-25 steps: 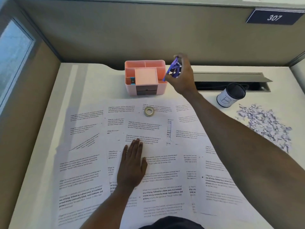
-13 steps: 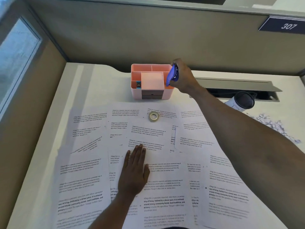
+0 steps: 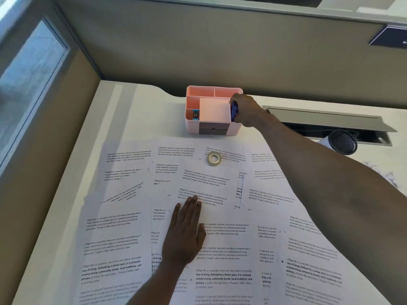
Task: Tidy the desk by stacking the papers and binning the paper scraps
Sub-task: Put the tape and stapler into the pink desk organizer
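Right hand (image 3: 246, 111) now lower, fingers grasping blue item (image 3: 234, 111) at 3 o'clock edge of pink organizer (image 3: 192, 127); left hand (image 3: 185, 234) flat, fingers released, on papers (image 3: 119, 227).

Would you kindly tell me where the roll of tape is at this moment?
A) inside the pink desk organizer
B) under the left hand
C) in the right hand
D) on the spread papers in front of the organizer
D: the roll of tape lies flat on the spread papers, in front of the pink desk organizer; the right hand grips a blue object instead.
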Motion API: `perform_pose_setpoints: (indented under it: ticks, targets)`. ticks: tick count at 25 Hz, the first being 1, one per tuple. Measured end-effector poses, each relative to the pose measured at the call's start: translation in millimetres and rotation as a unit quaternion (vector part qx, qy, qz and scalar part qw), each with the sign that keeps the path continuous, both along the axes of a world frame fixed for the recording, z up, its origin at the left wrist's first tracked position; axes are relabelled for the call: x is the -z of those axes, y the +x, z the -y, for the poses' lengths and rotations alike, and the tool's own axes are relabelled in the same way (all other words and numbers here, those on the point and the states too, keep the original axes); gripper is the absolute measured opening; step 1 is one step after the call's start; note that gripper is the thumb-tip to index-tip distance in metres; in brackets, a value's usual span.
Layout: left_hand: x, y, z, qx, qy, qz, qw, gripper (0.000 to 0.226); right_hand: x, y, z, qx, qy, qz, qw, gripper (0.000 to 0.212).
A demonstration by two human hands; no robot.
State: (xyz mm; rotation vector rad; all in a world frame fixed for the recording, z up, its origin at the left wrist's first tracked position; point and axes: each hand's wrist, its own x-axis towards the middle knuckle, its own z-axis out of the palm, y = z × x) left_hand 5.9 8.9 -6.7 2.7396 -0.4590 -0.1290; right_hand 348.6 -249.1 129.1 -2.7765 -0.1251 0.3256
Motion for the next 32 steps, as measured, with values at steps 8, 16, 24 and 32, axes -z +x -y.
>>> perform_pose_setpoints:
  ticks: [8,16,24,32]
  targets:
    - [-1.7,0.4,0.9,-0.004,0.012,-0.008,1.0,0.065,-4.1,-14.8,0.4,0.0,-0.008,0.028,1.0,0.052]
    - [-3.6,-0.2,0.2,-0.002,0.012,-0.012,1.0,0.065,2.4,-63.5,-19.9,0.009,-0.012,0.201,0.979,0.046]
    - [-2.9,0.3,0.9,-0.006,0.005,-0.012,1.0,0.066,37.3,-127.9,-61.1,-0.026,0.003,0.18,0.983,0.039]
    - [1.2,-0.4,1.1,-0.012,0.013,-0.013,1.0,0.067,67.8,-153.5,-68.1,-0.01,0.001,0.088,0.996,0.053]
